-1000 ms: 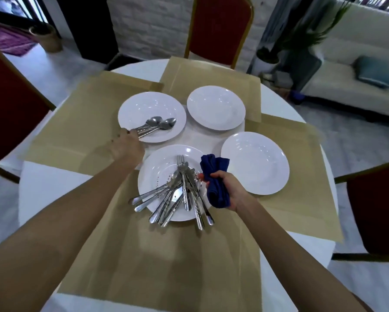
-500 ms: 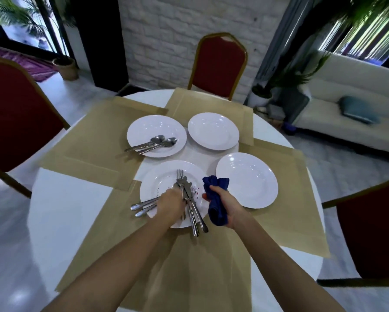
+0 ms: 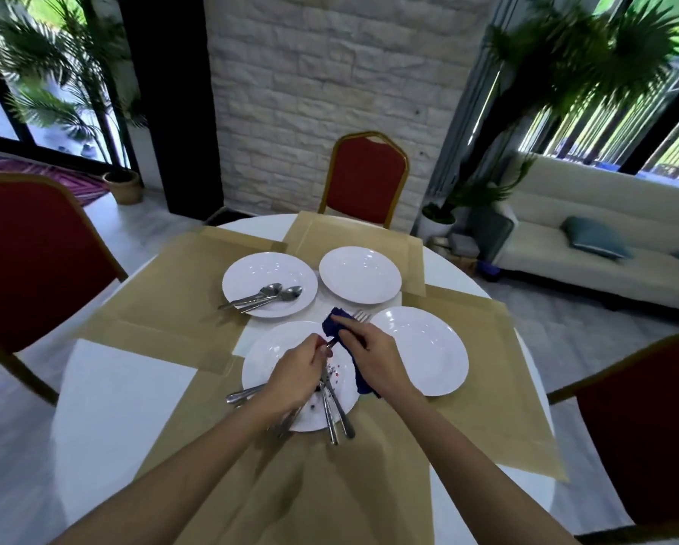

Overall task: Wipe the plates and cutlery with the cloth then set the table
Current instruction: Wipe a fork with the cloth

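Up from the centre-frame cutlery pile (image 3: 332, 407) comes a fork (image 3: 362, 316), left hand (image 3: 294, 371) pinching its handle, right hand (image 3: 373, 356) gripping the cloth (image 3: 334, 326) round it (wiping seems barely begun, worktop (image 3: 133, 387) unset).

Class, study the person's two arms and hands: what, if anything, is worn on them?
The left forearm and right forearm are bare as far as the frame shows, with no sleeves. The left hand and right hand have no gloves, and no watch, bracelet or ring shows. One left fingertip shows a red spot, perhaps nail varnish.
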{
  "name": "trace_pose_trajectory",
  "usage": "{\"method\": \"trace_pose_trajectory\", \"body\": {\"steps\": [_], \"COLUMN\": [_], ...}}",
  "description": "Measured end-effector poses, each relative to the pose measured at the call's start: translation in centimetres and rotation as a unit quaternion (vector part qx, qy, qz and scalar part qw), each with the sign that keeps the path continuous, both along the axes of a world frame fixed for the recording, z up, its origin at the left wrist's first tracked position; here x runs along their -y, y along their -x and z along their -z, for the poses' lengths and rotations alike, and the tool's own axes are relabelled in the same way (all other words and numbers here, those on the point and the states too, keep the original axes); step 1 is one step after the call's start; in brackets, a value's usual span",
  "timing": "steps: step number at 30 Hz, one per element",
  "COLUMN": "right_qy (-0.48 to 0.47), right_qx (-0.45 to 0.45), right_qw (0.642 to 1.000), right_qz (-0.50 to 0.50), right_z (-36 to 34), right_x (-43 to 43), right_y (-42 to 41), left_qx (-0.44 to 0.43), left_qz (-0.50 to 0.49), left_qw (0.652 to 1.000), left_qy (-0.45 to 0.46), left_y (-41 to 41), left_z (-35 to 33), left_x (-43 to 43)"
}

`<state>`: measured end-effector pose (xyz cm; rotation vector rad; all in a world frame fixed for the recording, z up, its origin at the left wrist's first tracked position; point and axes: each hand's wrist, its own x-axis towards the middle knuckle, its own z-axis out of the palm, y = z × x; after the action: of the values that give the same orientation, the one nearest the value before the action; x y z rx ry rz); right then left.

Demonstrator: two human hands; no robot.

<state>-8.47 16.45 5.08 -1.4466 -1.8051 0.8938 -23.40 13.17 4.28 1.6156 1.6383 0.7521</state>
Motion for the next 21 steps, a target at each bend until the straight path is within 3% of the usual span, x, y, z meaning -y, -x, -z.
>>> {"method": "trace_pose_trajectory", "body": {"steps": [5,8,11,13,15,18,20,21], "right_qy": [-0.104,-0.100,-0.087,-0.121,-0.170,-0.213,-0.191,-0.150], "right_qx": [0.153,0.228,0.080,0.010,0.034,0.150,0.138,0.084], "right_qw": [0.981,0.964,0.976,0.978,0.982,0.965,0.972,0.984], "right_qz": [0.060,0.097,0.181,0.171,0.070,-0.039,0.004,0.045], "right_z": [-0.9,-0.9,-1.7,-2.1,-2.3,-1.4,-1.6,-2.3], "right_x": [-1.5,-2.4,-2.7,-2.4,-1.3,-0.3,-0.6,-0.6], "right_y": [-0.4,-1.5,-2.8,-3.2,-3.0,-2.6,-2.5,-2.5], "left_qx": [0.005,-0.011,-0.014,0.031,0.085,0.164,0.156,0.142], "left_qz": [-0.040,-0.025,-0.049,-0.063,-0.044,-0.014,0.002,0.009], "left_qw": [0.996,0.999,0.998,0.995,0.993,0.984,0.986,0.989], "left_qy": [-0.076,-0.047,0.039,0.064,0.066,0.071,0.058,0.046], "left_y": [-0.6,-0.7,-0.4,-0.3,-0.4,-1.0,-1.3,-1.3], "left_z": [-1.1,-0.9,-1.0,-1.6,-2.6,-3.2,-3.1,-2.9], "left_x": [1.8,2.3,1.9,1.6,1.4,1.4,1.5,1.6]}}
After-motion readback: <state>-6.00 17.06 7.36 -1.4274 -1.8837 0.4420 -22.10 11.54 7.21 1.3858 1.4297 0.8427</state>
